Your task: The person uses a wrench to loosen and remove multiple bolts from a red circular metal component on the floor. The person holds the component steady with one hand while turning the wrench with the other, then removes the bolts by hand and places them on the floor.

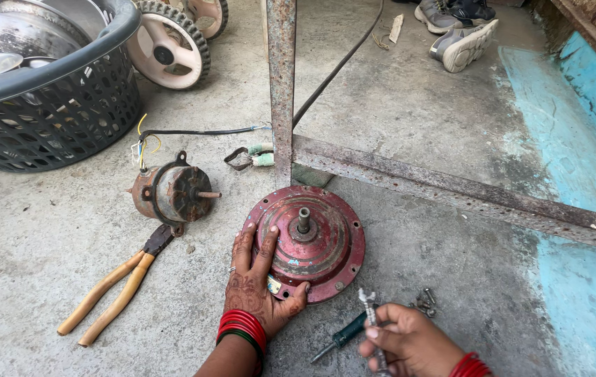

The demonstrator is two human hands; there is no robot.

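The left hand lay flat and open on the near-left rim of a round red motor cover, fingers spread over its face, thumb hooked at the near edge. The cover rested on the concrete floor, its short shaft pointing straight up, just beyond the fingertips. The right hand, lower and to the right, was closed around a long screw; the cover lay up and left of it, nearer the left hand. A green-handled screwdriver lay between the hands, loose screws just right. Further left sat a smaller motor and pliers.
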